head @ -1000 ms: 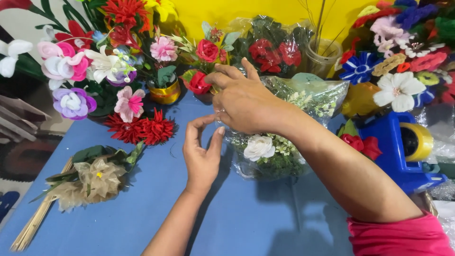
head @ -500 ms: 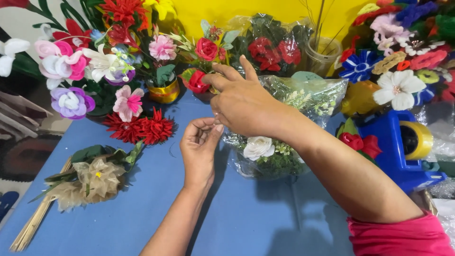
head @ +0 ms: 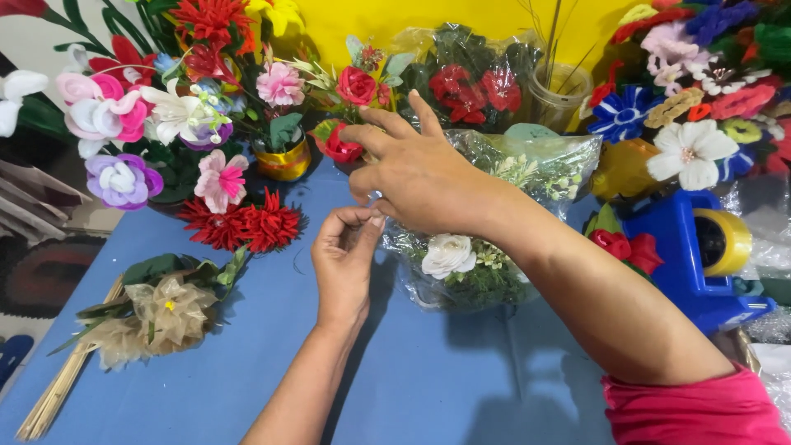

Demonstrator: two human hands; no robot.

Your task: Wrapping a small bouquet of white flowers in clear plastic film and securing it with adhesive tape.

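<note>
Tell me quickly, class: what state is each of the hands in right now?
Left hand: fingers curled in a pinch at the clear wrap of the white-flower bouquet; a grip cannot be told.
Right hand: open, fingers spread, resting over the same bouquet.

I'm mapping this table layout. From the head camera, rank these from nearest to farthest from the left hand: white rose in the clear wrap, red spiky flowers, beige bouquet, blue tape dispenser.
Measured from the left hand:
1. White rose, just right of it, inside the clear wrap.
2. Red spiky flowers, to its left on the blue table.
3. Beige bouquet, farther left and lower.
4. Blue tape dispenser, far right.
</note>
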